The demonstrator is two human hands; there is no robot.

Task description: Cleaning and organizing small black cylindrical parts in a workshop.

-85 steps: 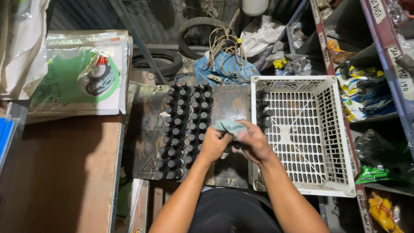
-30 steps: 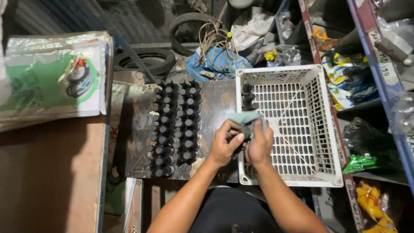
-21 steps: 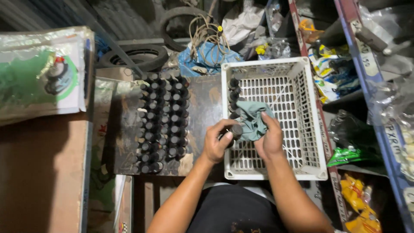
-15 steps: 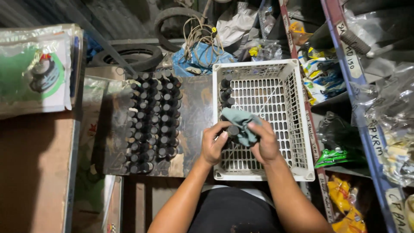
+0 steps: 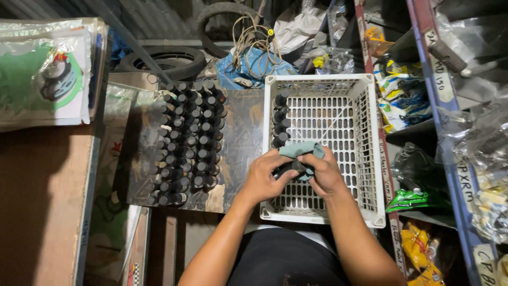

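So the person had both hands together over the near-left part of the white plastic basket, right above its floor. The left hand was curled around a small dark bottle, fingers wrapped on it from the left side. The right hand was pressing a grey-green rag against that same bottle from the right and over the top, so the rag was draped across the knuckles. The bottle lay roughly crosswise between the two palms, its long axis running left to right, though most of it was covered, so which way the cap end faced was hard to tell.

Just beyond the hands, a short row of bottles stood upright along the basket's left wall. Further left, outside the basket, the big batch of bottles stood packed in rows on a dark sheet. That batch sat nearer the left hand.
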